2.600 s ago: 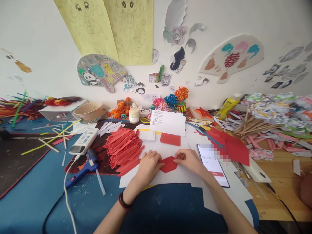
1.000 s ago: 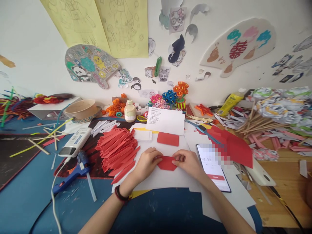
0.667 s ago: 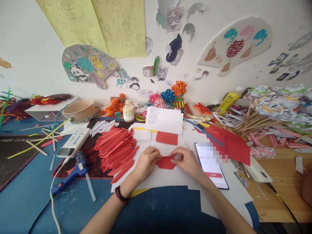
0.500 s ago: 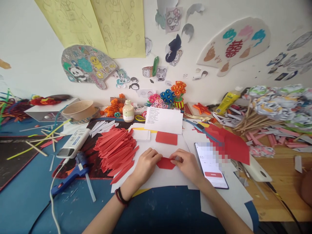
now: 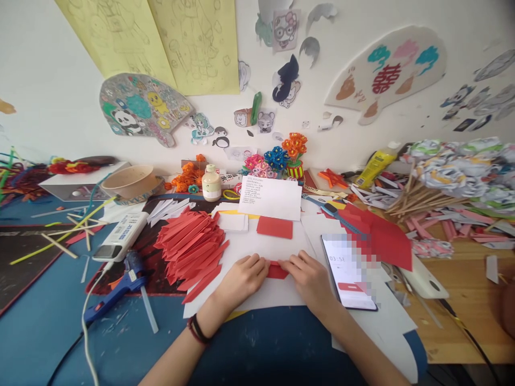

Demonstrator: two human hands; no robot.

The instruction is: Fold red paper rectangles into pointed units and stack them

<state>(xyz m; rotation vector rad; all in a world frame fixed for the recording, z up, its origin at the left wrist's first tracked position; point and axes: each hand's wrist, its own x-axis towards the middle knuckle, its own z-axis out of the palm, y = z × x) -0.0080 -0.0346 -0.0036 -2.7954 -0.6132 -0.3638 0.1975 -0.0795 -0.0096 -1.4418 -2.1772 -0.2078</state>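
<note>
Between my two hands a small red paper piece lies over the white sheets, its top edge partly folded. My left hand pinches its left end with curled fingers. At its right end, the fingers of my right hand are closed on the paper. Just beyond are a flat stack of red paper rectangles and a stack of small white papers. To the left of my left hand lies a large pile of folded red strips.
A phone lies right of my right hand, near red sheets. A blue glue gun with a cord is at the left. A cream bottle and a handwritten card stand behind. Wrapped bundles fill the back right.
Both hands have shifted slightly, their fingers now lower and closer over the red paper. Less of the paper's face shows, and its upper edge appears folded over.
</note>
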